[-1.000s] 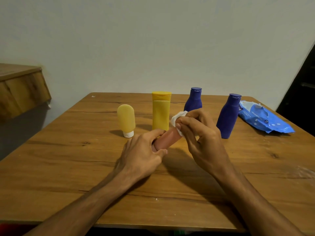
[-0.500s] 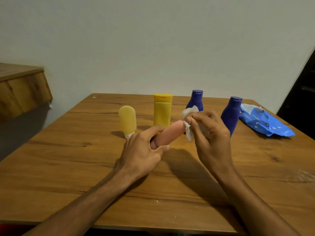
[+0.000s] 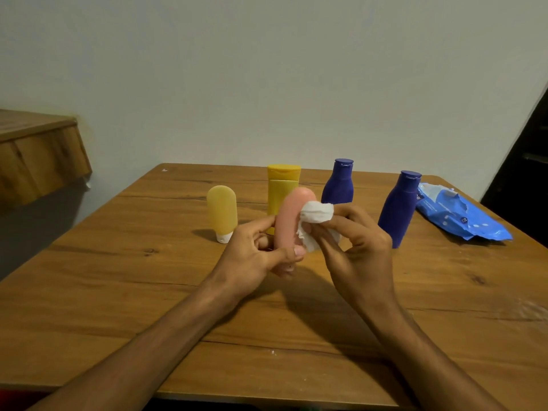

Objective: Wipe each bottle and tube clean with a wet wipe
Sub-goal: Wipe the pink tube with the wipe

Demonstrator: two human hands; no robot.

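Wooden shelf [image 3: 38, 152]: seen at the far left edge, against the wall and apart from the table.
Table [image 3: 118, 292]: a wooden top on which all the bottles and tubes but one are stood.
Pale yellow tube [image 3: 221, 210]: stood upright on its white cap, left of the yellow bottle and apart from it.
Yellow bottle [image 3: 283, 188]: stood upright with its cap on top; its lower right part is hidden by the pink tube held in front of it.
Left hand [image 3: 252, 256]: the lower end of the pink tube is gripped, with the thumb laid across the front and the fingers curled behind.
Pink tube [image 3: 289, 221]: held above the table, near the middle, almost upright, rounded end up and tilted slightly right; its lower end is covered by the left hand.
Wet wipe [image 3: 314, 221]: white and crumpled, pressed against the right side of the pink tube's upper half.
Right hand [image 3: 355, 247]: the wipe is pinched between the thumb and curled fingers.
Rear blue bottle [image 3: 339, 185]: stood upright behind the right hand; its base is hidden by the wipe and fingers.
Near blue bottle [image 3: 398, 209]: stood upright just right of the right hand.
Wet-wipe pack [image 3: 456, 218]: blue, laid flat near the far right corner, just beside the near blue bottle; whether they touch cannot be told.
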